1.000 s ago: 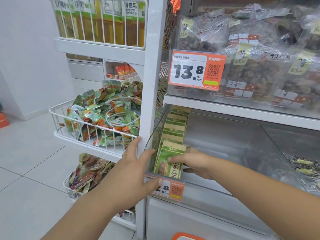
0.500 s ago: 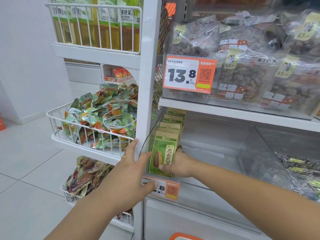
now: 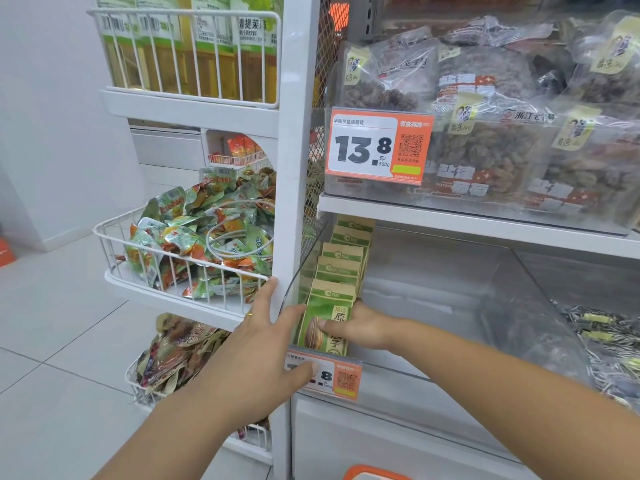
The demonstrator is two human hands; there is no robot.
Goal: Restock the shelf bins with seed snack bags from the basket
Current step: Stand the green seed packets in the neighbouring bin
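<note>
Several seed bags (image 3: 341, 271) stand filed inside clear bin (image 3: 450, 306).

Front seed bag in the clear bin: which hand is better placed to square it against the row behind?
Right, probably. The right hand is inside the clear bin, pinching the front seed bag. The left hand is outside, fingers spread on the bin's front corner and price tag, apparently only bracing.
</note>
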